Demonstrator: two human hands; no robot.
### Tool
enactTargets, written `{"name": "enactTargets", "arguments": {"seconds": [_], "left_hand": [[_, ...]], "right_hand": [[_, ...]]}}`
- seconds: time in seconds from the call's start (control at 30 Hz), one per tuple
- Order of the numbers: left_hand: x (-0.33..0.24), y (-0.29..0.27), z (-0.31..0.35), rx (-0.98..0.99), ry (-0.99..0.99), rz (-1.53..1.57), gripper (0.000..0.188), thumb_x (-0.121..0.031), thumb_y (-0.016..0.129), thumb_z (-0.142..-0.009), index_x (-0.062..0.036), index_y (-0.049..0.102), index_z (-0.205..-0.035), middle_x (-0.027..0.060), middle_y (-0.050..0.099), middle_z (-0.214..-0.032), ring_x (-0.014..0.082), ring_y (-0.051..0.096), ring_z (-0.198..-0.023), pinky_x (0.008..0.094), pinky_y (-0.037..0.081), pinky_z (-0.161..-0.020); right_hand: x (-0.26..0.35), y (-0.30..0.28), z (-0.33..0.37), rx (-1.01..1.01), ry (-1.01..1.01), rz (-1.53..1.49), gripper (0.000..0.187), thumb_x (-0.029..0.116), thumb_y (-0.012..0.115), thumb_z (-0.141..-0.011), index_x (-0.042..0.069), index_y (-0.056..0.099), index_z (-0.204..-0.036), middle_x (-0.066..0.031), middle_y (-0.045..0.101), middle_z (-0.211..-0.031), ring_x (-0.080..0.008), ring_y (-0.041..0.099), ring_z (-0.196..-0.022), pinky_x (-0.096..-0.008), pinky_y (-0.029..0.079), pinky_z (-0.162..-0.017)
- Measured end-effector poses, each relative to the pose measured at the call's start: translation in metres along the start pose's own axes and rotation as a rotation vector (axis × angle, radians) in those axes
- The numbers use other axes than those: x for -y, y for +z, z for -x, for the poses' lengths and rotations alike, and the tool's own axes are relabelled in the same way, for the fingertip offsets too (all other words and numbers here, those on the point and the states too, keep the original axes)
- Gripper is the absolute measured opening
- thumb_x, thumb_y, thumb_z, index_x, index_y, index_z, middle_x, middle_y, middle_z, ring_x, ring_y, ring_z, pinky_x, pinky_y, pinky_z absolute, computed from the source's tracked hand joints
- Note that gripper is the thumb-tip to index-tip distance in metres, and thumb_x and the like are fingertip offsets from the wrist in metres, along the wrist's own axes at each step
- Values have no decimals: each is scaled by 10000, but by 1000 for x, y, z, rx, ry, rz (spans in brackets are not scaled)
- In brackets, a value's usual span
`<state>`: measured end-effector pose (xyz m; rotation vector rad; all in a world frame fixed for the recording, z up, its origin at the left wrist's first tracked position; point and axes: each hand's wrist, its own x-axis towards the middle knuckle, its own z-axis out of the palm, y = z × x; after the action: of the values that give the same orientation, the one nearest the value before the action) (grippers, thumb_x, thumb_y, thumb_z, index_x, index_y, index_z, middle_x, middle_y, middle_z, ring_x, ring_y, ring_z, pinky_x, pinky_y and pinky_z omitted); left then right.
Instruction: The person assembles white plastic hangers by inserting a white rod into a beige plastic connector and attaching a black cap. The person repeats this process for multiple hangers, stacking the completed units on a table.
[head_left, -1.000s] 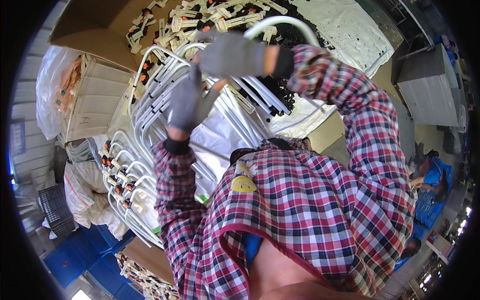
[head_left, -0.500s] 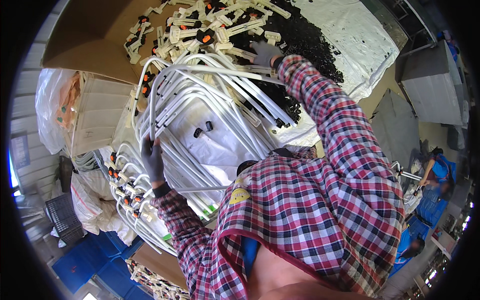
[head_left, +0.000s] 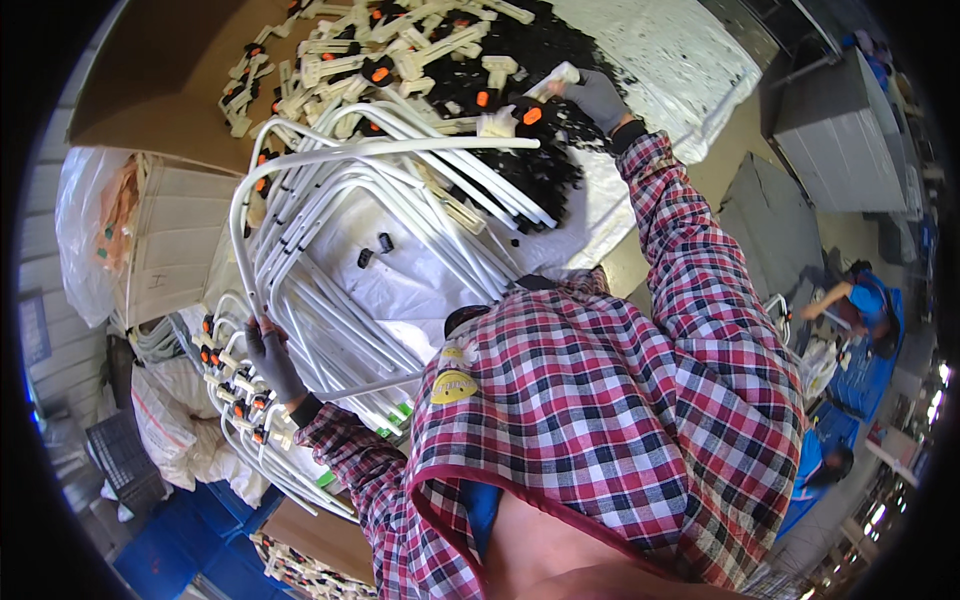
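Note:
My left hand, in a grey glove, is closed around a white bent tube near one of its bends. That tube lies over a stack of similar white bent tubes, its far end reaching toward the cream parts. At the far right, my gloved right hand pinches a cream plastic clamp-like part above the black pieces. Below it lies another cream part with an orange and black knob. My right fingertips show only partly.
Cream plastic parts spill from a cardboard box beside a heap of small black pieces on white sheeting. Tubes fitted with orange-knobbed parts lie at the left. Two people in blue are at far right.
My right hand has moved right, off the pile, and now has a cream part in its fingers. My left hand has shifted left and nearer, the bent tube moving with it.

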<state>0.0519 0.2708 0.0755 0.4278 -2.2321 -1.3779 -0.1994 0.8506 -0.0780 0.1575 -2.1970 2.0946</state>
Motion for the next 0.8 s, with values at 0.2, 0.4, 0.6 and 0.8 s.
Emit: {"name": "enactTargets", "arguments": {"seconds": [0.2,0.4,0.6,0.8], "left_hand": [[-14,34,-27,107,102,-118,259,-257,533,-1030,-34,638,-1112,-59,452,-648,15,361,-560,194,246,-501],[-28,38,-23,67,108,-175,248,-254,532,-1033,-40,634,-1109,-54,453,-650,19,368,-565,194,263,-508],[-31,35,-18,131,163,-112,258,-258,524,-1034,-42,636,-1120,-61,432,-636,16,360,-544,190,242,-482],[-28,35,-23,159,88,-93,243,-207,549,-1023,-27,624,-1170,-53,470,-680,17,393,-568,184,282,-500]], "right_hand": [[-53,16,30,-116,309,-786,253,318,614,-984,71,611,-929,-33,623,-855,-137,603,-765,-308,536,-734],[-59,7,33,-269,229,-809,351,395,525,-1015,54,595,-965,-81,678,-891,-187,683,-762,-316,570,-710],[-63,28,31,-266,202,-697,329,349,603,-981,28,651,-928,-41,635,-762,-162,665,-702,-286,542,-663],[-39,49,37,-77,270,-710,490,482,444,-1032,35,638,-1089,-46,679,-922,-135,633,-777,-272,525,-778]]}}
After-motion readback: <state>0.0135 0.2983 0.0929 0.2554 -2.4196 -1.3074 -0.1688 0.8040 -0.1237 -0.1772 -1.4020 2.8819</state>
